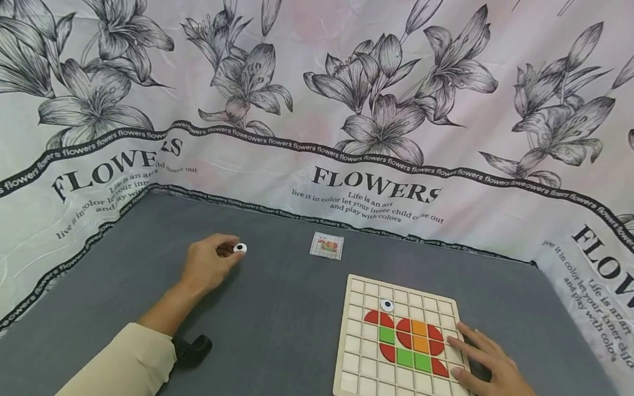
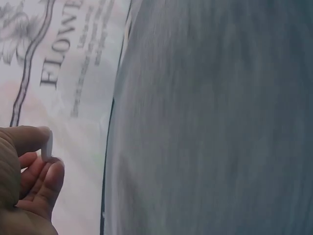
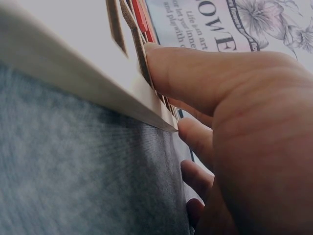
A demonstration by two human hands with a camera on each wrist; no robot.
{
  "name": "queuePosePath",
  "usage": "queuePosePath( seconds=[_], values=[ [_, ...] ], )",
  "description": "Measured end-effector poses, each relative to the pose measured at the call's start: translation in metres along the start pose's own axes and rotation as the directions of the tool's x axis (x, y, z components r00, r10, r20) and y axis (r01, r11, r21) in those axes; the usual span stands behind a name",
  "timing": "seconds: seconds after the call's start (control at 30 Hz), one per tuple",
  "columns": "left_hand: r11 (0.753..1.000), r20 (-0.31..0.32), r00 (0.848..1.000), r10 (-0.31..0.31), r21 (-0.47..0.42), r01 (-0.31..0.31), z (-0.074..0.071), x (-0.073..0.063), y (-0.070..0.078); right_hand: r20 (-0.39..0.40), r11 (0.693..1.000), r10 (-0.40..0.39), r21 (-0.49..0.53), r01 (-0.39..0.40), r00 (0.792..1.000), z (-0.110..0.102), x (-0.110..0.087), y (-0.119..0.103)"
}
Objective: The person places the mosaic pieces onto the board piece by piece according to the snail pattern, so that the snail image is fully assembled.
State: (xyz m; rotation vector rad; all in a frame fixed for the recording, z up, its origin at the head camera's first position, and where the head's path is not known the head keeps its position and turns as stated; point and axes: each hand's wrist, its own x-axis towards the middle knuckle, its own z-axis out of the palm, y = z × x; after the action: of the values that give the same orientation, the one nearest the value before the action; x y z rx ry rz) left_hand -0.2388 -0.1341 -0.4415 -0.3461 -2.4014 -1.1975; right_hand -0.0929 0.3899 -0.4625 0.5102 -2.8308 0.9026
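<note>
My left hand (image 1: 210, 264) is raised over the left half of the table, pinching a round white eye piece (image 1: 240, 248) with a black dot between thumb and fingertips. In the left wrist view the piece (image 2: 47, 146) shows edge-on. A wooden grid board (image 1: 360, 381) lies at the right. Along its right edge rests my right hand (image 1: 499, 374), fingers fairly straight, with thumb and index tips over the rim. On the board, red, green and orange pieces (image 1: 420, 344) form a figure, with another eye piece (image 1: 387, 305) above it at the upper left.
A small picture card (image 1: 326, 246) with a coloured figure on a grid lies near the table's back. The dark grey table (image 1: 278, 320) is bordered by a flower-printed cloth (image 1: 374, 190) at the back and sides.
</note>
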Motion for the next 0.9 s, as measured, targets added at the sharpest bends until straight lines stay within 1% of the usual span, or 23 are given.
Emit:
queuePosePath(
  seconds=[0.2,0.3,0.43,0.53,0.63,0.77,0.9],
  values=[
    [0.997,-0.019,0.999,0.033,-0.066,-0.035,0.018,-0.001,0.015,0.002,1.000,0.004,0.003,-0.004,1.000,0.002,0.000,0.000],
    [0.993,-0.028,0.998,0.052,-0.104,-0.054,0.027,-0.001,0.025,-0.002,1.000,0.001,0.007,-0.001,1.000,0.002,0.000,0.001],
    [0.984,-0.039,0.994,0.098,-0.144,-0.102,0.041,-0.002,0.039,-0.008,1.000,-0.006,0.008,0.006,1.000,0.001,0.000,0.001],
    [0.978,-0.030,0.992,0.120,-0.166,-0.123,0.053,-0.002,0.050,-0.009,1.000,-0.005,0.002,0.005,1.000,0.001,0.000,0.002],
    [0.972,-0.011,0.992,0.122,-0.200,-0.122,0.065,-0.004,0.061,-0.009,1.000,-0.002,-0.002,0.002,1.000,0.001,0.000,0.001],
    [0.955,0.007,0.990,0.144,-0.262,-0.137,0.081,-0.005,0.075,-0.011,1.000,-0.002,-0.001,0.002,1.000,0.001,0.000,0.000],
    [0.939,0.026,0.983,0.183,-0.301,-0.167,0.096,-0.006,0.088,-0.009,1.000,-0.003,0.004,0.003,1.000,0.000,0.000,0.000]
  ],
)
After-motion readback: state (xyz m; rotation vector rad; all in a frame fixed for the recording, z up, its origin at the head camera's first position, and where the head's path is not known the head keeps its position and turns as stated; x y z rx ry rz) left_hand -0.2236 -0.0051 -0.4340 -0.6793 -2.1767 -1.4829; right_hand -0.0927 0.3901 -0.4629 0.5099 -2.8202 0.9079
